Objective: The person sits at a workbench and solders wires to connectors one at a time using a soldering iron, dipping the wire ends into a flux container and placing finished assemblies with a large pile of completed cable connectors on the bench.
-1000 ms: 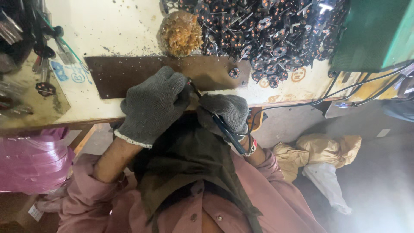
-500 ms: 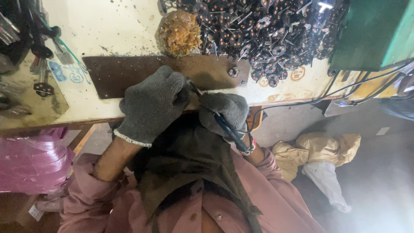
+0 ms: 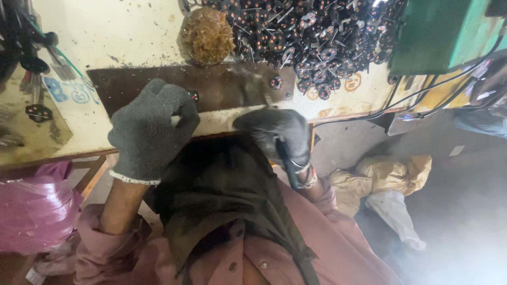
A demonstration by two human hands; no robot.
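Head view, looking straight down. The left hand (image 3: 150,129), in a grey knitted glove, rests at the near edge of the cream-painted work surface (image 3: 121,31), fingers curled together over a small dark round part (image 3: 194,96) that shows only partly at the fingertips; the grip looks closed on it, though the glove hides the contact. The part sits on the brown flat board (image 3: 222,87) laid along the surface edge, which probably serves as a working pad.

The right hand (image 3: 277,134), gloved in the same grey knit, is folded around a dark slim tool handle (image 3: 285,163) that runs back along the wrist; grip clamped on it. The tool's working end points toward the board and is blurred, so what it touches cannot be told.

Beyond the board, well apart from both hands, lies a heap of small dark round parts with wire legs (image 3: 311,37), within reach as stock. Just left of the heap sits a tan fibrous clump (image 3: 207,34).

Labels: faint blue round marks (image 3: 71,92) on the surface at left, an orange round stamp (image 3: 353,83) at right. A green metal box (image 3: 441,31) stands at upper right, black cables trailing below it. A pink plastic bag (image 3: 34,211) hangs below left; a yellowish crumpled sack (image 3: 393,171) lies on the floor.
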